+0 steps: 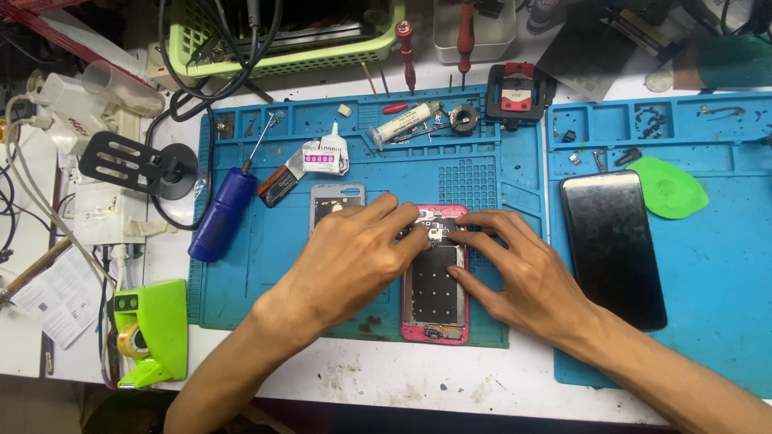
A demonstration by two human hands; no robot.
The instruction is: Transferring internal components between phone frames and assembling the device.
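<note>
Where I stood: as I looked down over the bench point(418, 378), both forearms came in from the near edge and met over an opened phone.
Opened phone: pink-framed point(435, 277), back cover off, it lay flat near the front of the left blue mat point(265, 265), probably so the rubber surface kept it from sliding.
Left hand: the left hand point(354, 253) lay palm down over the phone's upper left corner, fingers curled and pressing on the frame; it seemed to steady the body, not to lift it.
Right hand: the right hand point(523, 277) rested across the phone's right side, fingertips pinched at small parts near the top end; whether it actually gripped anything there, I could not tell.
Grey cover: a grey back panel point(336, 201) lay just beyond the left hand, partly hidden by it.
Black phone: a second handset point(613, 245), screen dark, lay set aside on the right blue mat point(724, 265), beside a green pick point(667, 189).
Tools within reach: a blue-handled screwdriver point(221, 213) and a small glue bottle point(326, 154) lay farther up the left mat, close enough to grab.
Far edge: a pale green basket point(281, 48) with cables sat at the back.
</note>
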